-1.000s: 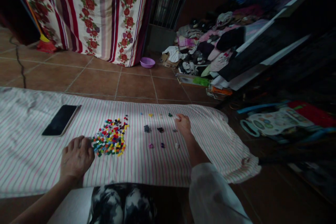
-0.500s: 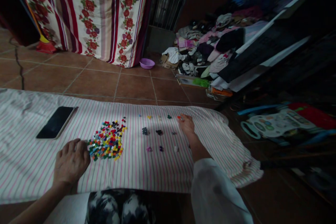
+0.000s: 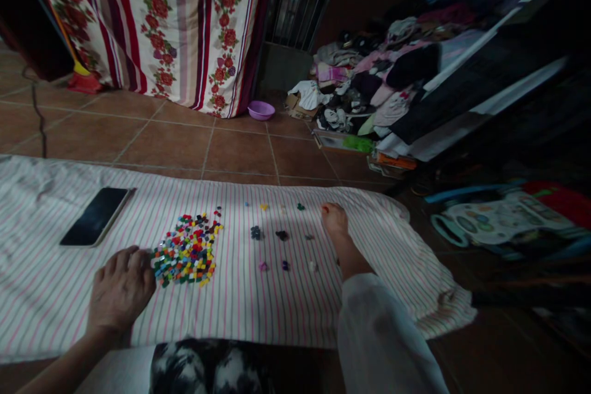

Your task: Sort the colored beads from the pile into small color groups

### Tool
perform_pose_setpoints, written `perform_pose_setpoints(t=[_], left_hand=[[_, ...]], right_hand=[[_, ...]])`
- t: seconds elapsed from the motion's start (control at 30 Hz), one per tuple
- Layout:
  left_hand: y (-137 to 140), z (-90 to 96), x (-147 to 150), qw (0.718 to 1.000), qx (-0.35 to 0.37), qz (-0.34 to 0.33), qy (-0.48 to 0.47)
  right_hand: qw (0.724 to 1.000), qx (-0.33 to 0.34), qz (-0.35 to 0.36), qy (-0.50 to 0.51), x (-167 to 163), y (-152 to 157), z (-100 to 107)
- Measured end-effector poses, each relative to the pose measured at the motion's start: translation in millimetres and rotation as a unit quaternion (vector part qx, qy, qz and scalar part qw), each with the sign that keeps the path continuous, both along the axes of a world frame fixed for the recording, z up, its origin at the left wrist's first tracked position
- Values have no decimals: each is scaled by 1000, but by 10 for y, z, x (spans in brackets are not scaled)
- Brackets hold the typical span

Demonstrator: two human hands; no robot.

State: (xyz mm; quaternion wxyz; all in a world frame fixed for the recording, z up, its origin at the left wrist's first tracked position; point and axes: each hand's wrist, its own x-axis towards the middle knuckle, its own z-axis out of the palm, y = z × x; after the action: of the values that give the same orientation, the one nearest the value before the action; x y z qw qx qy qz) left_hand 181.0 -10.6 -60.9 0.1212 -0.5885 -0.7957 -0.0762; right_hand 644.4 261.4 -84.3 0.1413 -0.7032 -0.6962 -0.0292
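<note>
My left hand lies on the striped cloth, fingers loosely spread, its fingertips against the left side of a pile of small multicoloured cube-shaped beads. On the right, my right hand is low over the cloth with its fingers curled together; whatever lies in or under them is hidden. Left of it sit small colour groups: green beads, yellow beads, black beads, dark grey-blue beads, grey beads, pink beads, purple beads and white beads.
A phone lies on the cloth at the left. Beyond on the tiled floor are a purple basin, a floral curtain and a heap of clothes. A colourful toy panel stands at the right.
My right hand's fingers have curled in, and the orange beads seen at its fingertips are now out of sight. My left hand stays by the pile. The view has shifted slightly.
</note>
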Motion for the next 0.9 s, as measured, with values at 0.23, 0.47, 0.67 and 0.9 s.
perform_pose_setpoints(t=[0.23, 0.47, 0.67, 0.9], left_hand=[[-5, -44, -21, 1000, 3, -7, 3], [-9, -55, -23, 1000, 16, -13, 3], [-13, -41, -20, 1000, 7, -10, -4], [-11, -31, -20, 1000, 6, -10, -7]], right_hand=[[1000, 8, -20, 17, 101, 45, -18], [999, -4, -17, 32, 87, -12, 93], [994, 33, 77, 70, -201, -110, 217], [986, 10, 149, 77, -578, -129, 52]])
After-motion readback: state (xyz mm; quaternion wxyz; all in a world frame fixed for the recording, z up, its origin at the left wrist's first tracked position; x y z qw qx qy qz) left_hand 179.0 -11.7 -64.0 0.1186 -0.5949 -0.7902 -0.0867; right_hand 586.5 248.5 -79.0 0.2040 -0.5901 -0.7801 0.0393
